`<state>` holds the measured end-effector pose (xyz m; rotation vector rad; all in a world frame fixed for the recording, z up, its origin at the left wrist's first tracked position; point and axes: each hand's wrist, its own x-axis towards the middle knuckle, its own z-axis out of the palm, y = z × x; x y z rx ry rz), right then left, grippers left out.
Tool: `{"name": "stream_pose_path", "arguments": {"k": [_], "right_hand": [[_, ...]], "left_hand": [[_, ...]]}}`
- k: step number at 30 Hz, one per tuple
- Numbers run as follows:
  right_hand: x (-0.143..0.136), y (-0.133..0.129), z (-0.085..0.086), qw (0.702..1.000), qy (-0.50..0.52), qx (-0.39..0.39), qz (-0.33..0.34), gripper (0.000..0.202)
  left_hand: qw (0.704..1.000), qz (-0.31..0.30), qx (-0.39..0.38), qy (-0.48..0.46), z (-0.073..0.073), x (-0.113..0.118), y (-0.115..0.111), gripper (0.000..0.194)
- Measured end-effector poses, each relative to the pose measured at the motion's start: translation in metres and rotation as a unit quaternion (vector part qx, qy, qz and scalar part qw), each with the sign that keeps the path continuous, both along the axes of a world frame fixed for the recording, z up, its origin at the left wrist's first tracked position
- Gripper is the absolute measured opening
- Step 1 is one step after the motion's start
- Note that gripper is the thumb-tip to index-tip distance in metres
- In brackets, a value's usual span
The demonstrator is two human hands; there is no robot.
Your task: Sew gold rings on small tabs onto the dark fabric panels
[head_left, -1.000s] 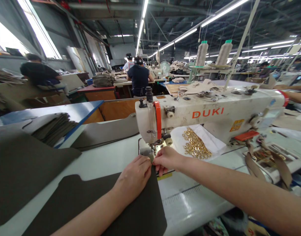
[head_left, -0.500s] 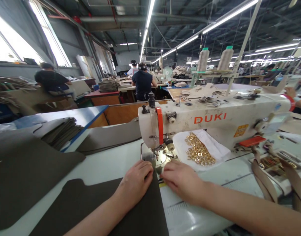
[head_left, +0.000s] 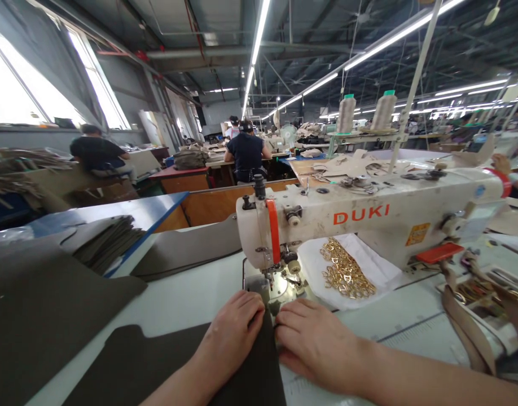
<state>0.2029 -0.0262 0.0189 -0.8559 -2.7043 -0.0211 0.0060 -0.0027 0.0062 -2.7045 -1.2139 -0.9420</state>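
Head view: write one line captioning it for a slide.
Left hand on a dark panel, right hand by its edge, before a sewing machine marked DUKI.

Strip lights [head_left: 259,34] glow overhead, windows [head_left: 9,93] at left.

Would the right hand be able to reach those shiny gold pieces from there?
Probably yes: the gold pieces lie on a white sheet just beyond the right hand, and nothing seems to stand between, though the sewing machine sits close behind them.
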Motion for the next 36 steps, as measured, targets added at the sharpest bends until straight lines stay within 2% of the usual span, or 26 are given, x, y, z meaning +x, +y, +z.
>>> {"name": "stream_pose_path", "arguments": {"k": [5, 12, 16, 24, 30, 36], "right_hand": [[-0.012, 0.009, -0.006, 0.998, 0.042, -0.034, -0.020, 0.018], [-0.010, 0.010, -0.015, 0.993, 0.096, -0.062, -0.013, 0.024], [-0.010, 0.009, -0.015, 0.993, 0.095, -0.063, -0.011, 0.025], [-0.011, 0.006, -0.010, 0.996, 0.069, -0.052, -0.011, 0.023], [-0.009, 0.007, -0.017, 0.997, 0.065, -0.017, 0.031, 0.021], [-0.011, 0.009, -0.022, 0.998, 0.052, -0.001, 0.030, 0.017]], "left_hand": [[0.999, 0.003, -0.029, -0.016, 0.001, -0.001, 0.000, 0.018], [0.995, 0.016, -0.079, -0.066, 0.001, -0.002, 0.001, 0.018], [0.993, 0.017, -0.093, -0.075, 0.001, -0.001, 0.001, 0.018], [1.000, 0.006, -0.028, 0.009, -0.001, 0.000, -0.001, 0.019], [0.998, 0.002, -0.006, 0.057, -0.001, -0.001, 0.002, 0.020], [0.998, -0.011, 0.046, 0.037, -0.002, -0.005, 0.002, 0.021]]}}
